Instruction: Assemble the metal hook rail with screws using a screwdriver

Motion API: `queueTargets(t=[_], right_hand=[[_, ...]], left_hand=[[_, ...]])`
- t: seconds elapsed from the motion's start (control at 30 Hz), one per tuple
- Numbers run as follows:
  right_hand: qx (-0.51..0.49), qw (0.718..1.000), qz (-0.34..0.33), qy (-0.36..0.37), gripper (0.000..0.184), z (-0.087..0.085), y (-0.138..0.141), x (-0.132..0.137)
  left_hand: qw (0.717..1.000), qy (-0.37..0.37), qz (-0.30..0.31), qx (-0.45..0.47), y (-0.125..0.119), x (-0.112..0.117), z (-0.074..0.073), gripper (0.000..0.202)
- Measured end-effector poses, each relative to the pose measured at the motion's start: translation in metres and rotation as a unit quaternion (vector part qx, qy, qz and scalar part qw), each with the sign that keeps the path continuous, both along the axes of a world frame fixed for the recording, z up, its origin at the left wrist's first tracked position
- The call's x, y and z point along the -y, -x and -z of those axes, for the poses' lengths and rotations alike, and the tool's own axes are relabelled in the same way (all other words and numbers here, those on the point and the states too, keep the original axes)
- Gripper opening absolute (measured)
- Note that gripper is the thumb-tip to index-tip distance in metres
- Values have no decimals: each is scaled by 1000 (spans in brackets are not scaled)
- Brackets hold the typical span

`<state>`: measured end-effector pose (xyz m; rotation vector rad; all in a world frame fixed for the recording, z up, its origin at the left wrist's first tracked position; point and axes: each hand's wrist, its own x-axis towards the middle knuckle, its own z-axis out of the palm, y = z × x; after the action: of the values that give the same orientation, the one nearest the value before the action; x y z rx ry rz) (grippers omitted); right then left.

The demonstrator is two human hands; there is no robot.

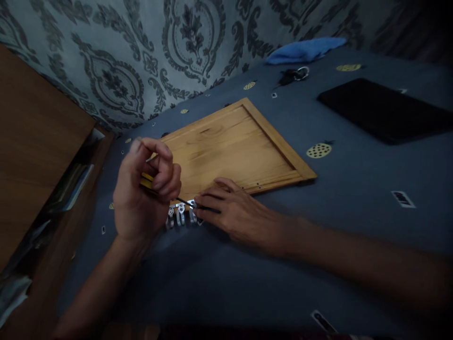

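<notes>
My left hand [146, 189] is closed around the yellow handle of a screwdriver [146, 182], whose thin dark shaft slants down to the right. The shaft ends over a silver metal hook rail [181, 210] with several curved hooks, at the near edge of a framed wooden panel [219, 151]. My right hand [235, 210] rests beside the rail's right end with its fingers stretched out over the rail and the panel's edge. Those fingers hide the rail's right end, and the screwdriver's tip is hard to make out.
The panel lies flat on a dark blue patterned cloth [283, 283]. A black flat object [385, 111] lies at the right. Toward the back are keys on a ring [293, 75] and a blue cloth [306, 50]. A wooden cabinet [38, 151] stands at the left.
</notes>
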<state>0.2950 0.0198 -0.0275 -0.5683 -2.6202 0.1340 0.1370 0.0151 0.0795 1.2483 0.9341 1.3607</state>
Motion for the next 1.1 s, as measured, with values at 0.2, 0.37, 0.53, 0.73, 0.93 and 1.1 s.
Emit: queueTargets(t=[0.2,0.37,0.53,0.73,0.93,1.1], right_hand=[[-7,1000,-9,13,23,0,-1,0],[2,1000,-6,8,24,0,-1,0],[-10,1000,-5,-1,26,2,-2,-1],[-12,1000,-3,-1,28,3,-2,-1],[3,1000,-6,10,28,0,-2,0],[0,1000,-6,8,23,-1,-1,0]], left_hand=[[997,-56,-49,15,-6,1,8,20],[996,-62,-70,-15,-5,2,7,24],[991,-88,-96,-17,-4,-3,8,31],[992,-59,-106,-37,-4,-1,7,30],[997,-17,-76,-6,-4,2,3,33],[998,-36,-41,9,-5,6,1,44]])
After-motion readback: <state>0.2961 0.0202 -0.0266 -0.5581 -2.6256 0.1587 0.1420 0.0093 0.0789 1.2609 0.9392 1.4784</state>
